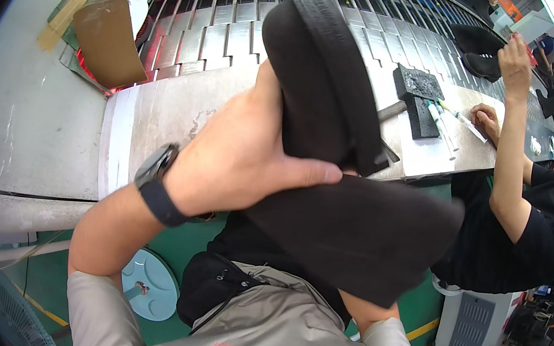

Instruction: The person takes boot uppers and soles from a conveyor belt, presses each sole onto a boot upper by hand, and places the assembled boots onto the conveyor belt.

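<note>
Fingers of the left hand (231,146) are clasped around a dark boot (314,101), the thumb (315,172) being laid across its side near the heel while the other fingers are largely hidden behind it. The boot is held up in front of the body, over the near edge of the tabletop (180,111), with its toe raised, its thick black sole turned to the right and its shaft (360,233) spread toward the lower right. Below the shaft, only the right forearm (367,312) is shown; the right hand is concealed behind the boot, so its grip cannot be told. A dark watch (158,175) is worn on the left wrist, to the left of the boot. Below and left of the boot, a pale blue round stool (150,286) is seen on the green floor. Just right of the boot, two black blocks (420,85) are set on the tabletop, and beside them slim white tubes (444,128) are laid on a white sheet (426,154). Farther right of the boot, a co-worker (546,229) is seated, one hand (515,68) raised. Beyond the boot, a slatted metal conveyor (241,18) is stretched, and another dark shoe (481,65) is placed to the boot's upper right.
</note>
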Available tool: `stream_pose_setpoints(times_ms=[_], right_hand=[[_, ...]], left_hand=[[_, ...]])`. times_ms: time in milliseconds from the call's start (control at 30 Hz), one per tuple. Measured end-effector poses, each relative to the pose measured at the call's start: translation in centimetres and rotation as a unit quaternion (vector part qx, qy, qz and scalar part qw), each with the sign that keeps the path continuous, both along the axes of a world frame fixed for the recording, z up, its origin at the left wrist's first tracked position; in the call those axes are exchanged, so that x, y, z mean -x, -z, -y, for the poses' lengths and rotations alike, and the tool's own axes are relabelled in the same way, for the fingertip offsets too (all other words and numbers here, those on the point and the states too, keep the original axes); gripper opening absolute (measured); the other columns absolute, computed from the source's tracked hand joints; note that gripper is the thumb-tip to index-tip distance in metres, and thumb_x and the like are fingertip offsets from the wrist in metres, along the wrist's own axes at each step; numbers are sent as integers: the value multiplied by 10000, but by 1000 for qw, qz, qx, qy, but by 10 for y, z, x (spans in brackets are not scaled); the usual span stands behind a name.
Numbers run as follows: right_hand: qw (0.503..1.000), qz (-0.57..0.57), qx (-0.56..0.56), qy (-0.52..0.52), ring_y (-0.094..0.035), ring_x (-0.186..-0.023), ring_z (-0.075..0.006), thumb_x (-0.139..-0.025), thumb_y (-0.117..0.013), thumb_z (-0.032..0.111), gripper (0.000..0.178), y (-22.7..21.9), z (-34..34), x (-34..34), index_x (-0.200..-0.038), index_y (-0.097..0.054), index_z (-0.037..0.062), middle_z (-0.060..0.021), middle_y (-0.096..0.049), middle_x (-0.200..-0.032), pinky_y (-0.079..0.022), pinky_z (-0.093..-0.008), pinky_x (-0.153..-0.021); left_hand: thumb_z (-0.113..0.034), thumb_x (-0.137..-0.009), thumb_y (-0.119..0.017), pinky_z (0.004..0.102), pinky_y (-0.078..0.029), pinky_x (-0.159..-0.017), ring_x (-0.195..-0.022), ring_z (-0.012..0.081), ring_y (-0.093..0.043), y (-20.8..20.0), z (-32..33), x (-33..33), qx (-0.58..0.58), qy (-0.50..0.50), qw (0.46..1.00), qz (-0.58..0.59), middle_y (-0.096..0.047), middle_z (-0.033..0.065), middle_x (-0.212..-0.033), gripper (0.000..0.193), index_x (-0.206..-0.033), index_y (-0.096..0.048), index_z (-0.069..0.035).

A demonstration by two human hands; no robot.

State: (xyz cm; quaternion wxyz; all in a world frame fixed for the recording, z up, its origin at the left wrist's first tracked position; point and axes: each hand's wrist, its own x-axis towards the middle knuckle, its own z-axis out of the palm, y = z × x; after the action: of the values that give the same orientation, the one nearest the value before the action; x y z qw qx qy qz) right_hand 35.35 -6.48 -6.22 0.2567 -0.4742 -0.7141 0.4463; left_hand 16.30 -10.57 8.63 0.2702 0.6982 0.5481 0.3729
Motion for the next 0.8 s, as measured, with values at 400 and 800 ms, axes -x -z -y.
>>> stream_pose_setpoints(times_ms=[400, 800], right_hand=[[905, -66, -418, 47, -772, -902, -161, -922, -813, 79, 350, -162, -39, -20, -1243, -728, -31, -97, -802, -1016, -611, -295, -786], [961, -66, -229, -142, -757, -966, -140, -959, -791, 63, 406, -201, -93, 6, -1325, -696, -82, -146, -803, -1066, -619, -269, -850]], left_hand=[[-352, -710, -954, 512, -592, -858, -1067, 439, -716, 42, -36, -9, -104, -150, 979, -95, -693, 254, -1238, 1113, -1564, -342, 16], [-327, -722, -951, 495, -583, -931, -1118, 442, -713, 45, -41, -4, -100, -161, 978, -86, -708, 244, -1262, 1066, -1567, -386, -5]])
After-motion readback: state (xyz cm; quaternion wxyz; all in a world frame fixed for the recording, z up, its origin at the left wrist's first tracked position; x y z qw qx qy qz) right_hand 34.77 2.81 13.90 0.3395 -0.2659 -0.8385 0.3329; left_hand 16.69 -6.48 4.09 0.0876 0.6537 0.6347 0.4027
